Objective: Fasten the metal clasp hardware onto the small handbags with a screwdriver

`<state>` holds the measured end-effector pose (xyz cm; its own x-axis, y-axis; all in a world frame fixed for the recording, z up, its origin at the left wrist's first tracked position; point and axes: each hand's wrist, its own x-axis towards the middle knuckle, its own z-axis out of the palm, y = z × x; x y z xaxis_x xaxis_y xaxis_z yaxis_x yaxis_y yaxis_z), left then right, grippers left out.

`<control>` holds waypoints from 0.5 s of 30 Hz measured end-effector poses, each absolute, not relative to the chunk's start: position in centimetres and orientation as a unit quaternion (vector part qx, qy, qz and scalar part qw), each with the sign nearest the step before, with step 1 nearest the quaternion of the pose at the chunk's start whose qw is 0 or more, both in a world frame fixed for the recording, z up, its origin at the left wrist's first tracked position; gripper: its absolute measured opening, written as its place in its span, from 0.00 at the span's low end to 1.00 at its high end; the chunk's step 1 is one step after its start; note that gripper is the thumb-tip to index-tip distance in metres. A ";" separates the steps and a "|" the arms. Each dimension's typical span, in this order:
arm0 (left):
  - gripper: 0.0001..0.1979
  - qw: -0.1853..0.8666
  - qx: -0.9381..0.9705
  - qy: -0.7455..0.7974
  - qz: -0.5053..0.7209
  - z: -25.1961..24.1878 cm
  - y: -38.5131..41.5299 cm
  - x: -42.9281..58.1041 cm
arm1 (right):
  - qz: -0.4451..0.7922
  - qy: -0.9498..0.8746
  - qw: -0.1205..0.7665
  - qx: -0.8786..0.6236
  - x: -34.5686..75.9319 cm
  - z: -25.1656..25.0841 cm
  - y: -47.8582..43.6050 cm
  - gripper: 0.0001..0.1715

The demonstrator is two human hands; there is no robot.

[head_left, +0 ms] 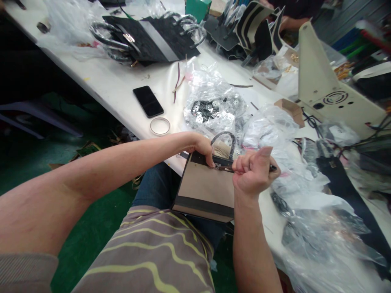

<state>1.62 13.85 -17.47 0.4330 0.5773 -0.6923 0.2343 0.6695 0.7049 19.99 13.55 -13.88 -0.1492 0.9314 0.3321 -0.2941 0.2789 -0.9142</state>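
A beige and black handbag [206,185] rests tilted across my lap against the table edge, its looped handle [224,140] standing up at the far side. My left hand [203,148] grips the bag's top edge, fingertips beside a small metal fitting [217,166]. Wrapped in a fist with the thumb up, my right hand [255,170] holds a slim dark hand tool [273,167]. The tool's narrow end points left and meets the bag near the fitting. Its exact kind is hidden by my fingers.
Beyond the bag lies an open plastic bag of small metal parts [207,110]. A phone [148,101] and a round clear lid [160,126] are to its left. Black bag pieces [155,38] lie farther back. Plastic bags [324,240] and a cream machine [332,89] occupy the right. Another person's arm [293,23] shows behind.
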 end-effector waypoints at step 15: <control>0.21 0.733 0.375 0.564 0.061 -16.2 14.0 2.2 | 0.471 -0.579 0.584 -0.320 19.7 -14.5 12.9 0.39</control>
